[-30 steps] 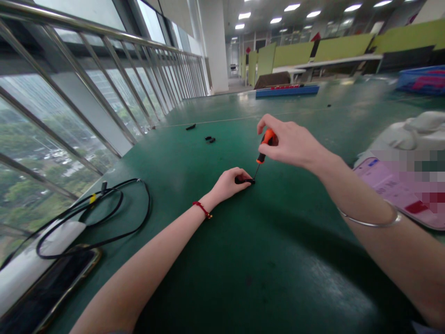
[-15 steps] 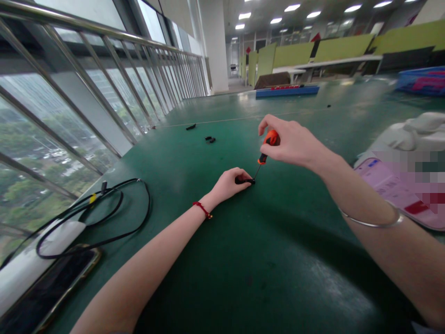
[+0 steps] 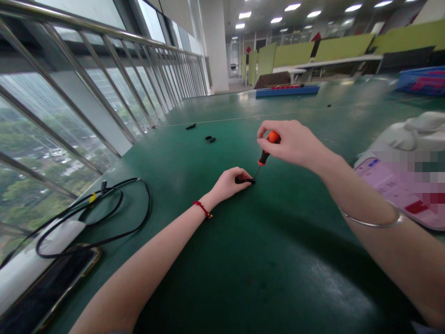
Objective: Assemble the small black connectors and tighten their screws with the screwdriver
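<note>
My left hand (image 3: 232, 182) rests on the green tabletop (image 3: 222, 260), closed on a small black part (image 3: 246, 180) whose kind I cannot make out. Above it and to the right, my right hand (image 3: 290, 143) grips the orange and black handle of a screwdriver (image 3: 264, 155). The thin shaft slants down to the left, its tip at the right end of the black part. Whether a screw sits under the tip is too small to tell. Farther back on the table lie small black pieces (image 3: 210, 138) and another dark piece (image 3: 191, 126).
On the left are a looped black cable (image 3: 149, 204), a white power strip (image 3: 66, 232) and a phone (image 3: 52, 287), beside a metal railing (image 3: 104, 35). A blue tray (image 3: 288, 93) stands at the back. At right lie a pink packet (image 3: 382, 190) and a blue basket (image 3: 422, 79).
My right hand has shifted its fingers slightly around the screwdriver handle, and more of the orange end shows. The left hand and the black part have stayed in place.
</note>
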Demonstrator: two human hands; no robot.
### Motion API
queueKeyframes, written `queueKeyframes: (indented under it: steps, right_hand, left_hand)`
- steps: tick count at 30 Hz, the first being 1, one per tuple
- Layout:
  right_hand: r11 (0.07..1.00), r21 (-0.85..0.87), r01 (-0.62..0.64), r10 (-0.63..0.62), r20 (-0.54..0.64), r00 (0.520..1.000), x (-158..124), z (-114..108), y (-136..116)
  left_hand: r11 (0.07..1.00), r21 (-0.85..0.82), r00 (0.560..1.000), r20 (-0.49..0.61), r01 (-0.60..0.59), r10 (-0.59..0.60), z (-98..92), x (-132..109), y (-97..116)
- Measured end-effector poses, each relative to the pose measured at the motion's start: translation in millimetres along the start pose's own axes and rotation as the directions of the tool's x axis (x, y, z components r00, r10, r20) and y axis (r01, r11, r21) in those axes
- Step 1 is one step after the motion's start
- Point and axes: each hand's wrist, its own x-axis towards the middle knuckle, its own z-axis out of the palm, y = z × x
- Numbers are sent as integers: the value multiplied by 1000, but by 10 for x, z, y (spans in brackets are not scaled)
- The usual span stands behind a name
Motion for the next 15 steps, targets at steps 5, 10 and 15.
queueKeyframes:
  steps: [5, 10, 15]
  right_hand:
    - [1000, -14, -19, 19, -10, 1000, 3, -7, -1]
    - [1000, 12, 7, -6, -14, 1000, 3, -10, -3]
    - [1000, 10, -18, 19, -9, 1000, 3, -7, -4]
  left_hand:
    - [1000, -2, 1000, 4, 3, -3, 0, 0, 4]
    - [1000, 7, 1000, 1, 6, -6, -4, -2, 13]
    - [1000, 1, 1000, -2, 1, -1, -9, -2, 20]
